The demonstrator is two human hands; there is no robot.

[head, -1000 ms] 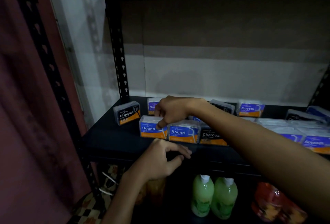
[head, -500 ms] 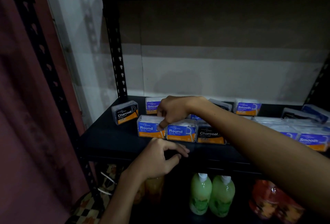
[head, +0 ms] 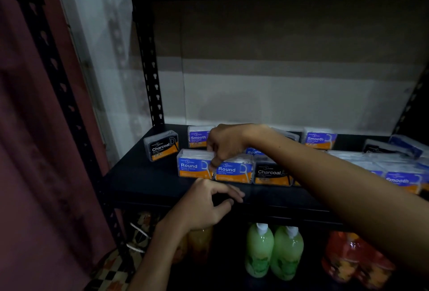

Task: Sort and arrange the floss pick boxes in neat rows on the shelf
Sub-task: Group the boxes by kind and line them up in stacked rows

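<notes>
Blue Round box point(head: 234, 171) under right hand point(head: 226, 143); left hand point(head: 204, 204) below.

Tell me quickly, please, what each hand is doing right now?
Left hand: open, fingers loosely curled, holding nothing, at the shelf edge.
Right hand: fingers curled down onto the Round boxes; grip cannot be told.

My right hand point(head: 226, 145) covers the seam between the two front Round boxes point(head: 194, 166), so I can't tell which one the fingertips touch. Behind my wrist a third Round box point(head: 253, 151) shows only part of its label. My forearm hides most of the middle row. At the right edge the Smooth boxes point(head: 402, 181) are cut off, and a dark box point(head: 377, 148) there is too dim to read.
</notes>
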